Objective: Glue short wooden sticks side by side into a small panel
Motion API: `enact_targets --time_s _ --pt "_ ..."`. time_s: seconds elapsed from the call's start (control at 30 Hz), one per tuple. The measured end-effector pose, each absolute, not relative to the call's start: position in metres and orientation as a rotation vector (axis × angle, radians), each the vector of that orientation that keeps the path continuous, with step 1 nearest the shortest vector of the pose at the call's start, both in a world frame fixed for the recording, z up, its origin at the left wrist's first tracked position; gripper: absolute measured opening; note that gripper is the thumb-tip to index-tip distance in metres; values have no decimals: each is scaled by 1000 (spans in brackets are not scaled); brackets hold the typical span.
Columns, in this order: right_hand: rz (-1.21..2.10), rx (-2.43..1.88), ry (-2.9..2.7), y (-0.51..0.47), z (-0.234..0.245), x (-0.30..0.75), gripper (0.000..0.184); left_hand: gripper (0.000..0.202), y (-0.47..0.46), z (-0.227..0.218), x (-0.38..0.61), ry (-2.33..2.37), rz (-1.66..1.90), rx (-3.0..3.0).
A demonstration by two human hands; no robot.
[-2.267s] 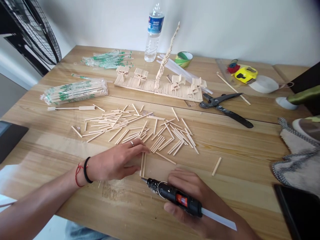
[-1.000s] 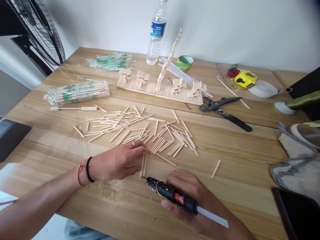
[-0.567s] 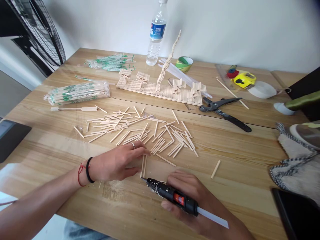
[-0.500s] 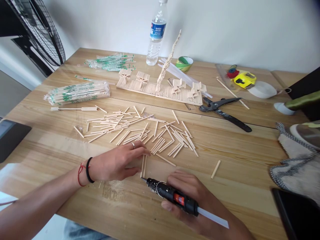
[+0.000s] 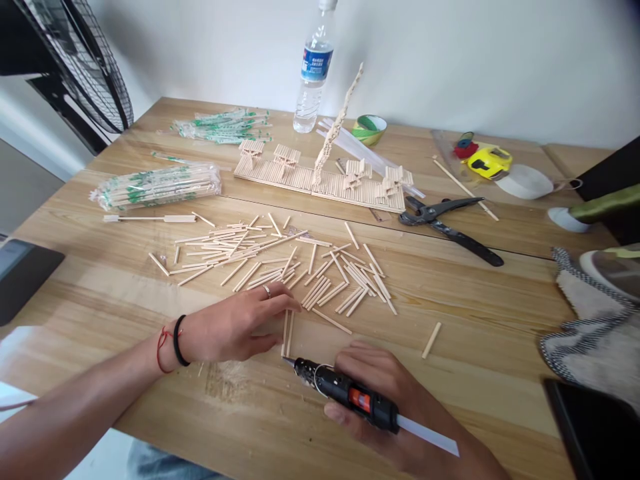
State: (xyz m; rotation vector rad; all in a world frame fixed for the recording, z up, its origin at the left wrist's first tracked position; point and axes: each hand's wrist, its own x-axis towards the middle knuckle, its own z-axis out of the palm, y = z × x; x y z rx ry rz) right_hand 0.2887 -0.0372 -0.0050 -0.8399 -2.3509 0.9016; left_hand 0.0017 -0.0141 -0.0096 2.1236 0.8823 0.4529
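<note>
My right hand [image 5: 385,373] is wrapped round a black hot glue gun [image 5: 345,393], a white glue stick [image 5: 430,435] poking out of its back end. The nozzle touches or almost touches the near ends of two short wooden sticks [image 5: 287,333] lying side by side on the table. With bent fingers, my left hand [image 5: 245,323] grips these sticks near their far ends; its fingertips are partly hidden. Beyond it lies a loose spread of cut wooden sticks [image 5: 240,247]. One stick [image 5: 431,340] lies apart on the right.
A stick-built model [image 5: 320,183] with a tall leaning piece stands at the back, near a water bottle [image 5: 313,73]. Black pliers [image 5: 445,223], a yellow tape measure [image 5: 489,162] and a cloth [image 5: 590,333] are on the right. Packaged sticks [image 5: 157,185] lie at left.
Both hands, the sticks and the glue gun hold almost the same place. The whole view has shifted very slightly.
</note>
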Motion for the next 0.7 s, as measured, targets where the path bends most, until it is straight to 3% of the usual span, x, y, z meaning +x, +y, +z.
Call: enact_targets --time_s 0.7 --pt "1006 -899 -2399 -39 -12 294 34 42 -15 -10 2 900 442 2165"
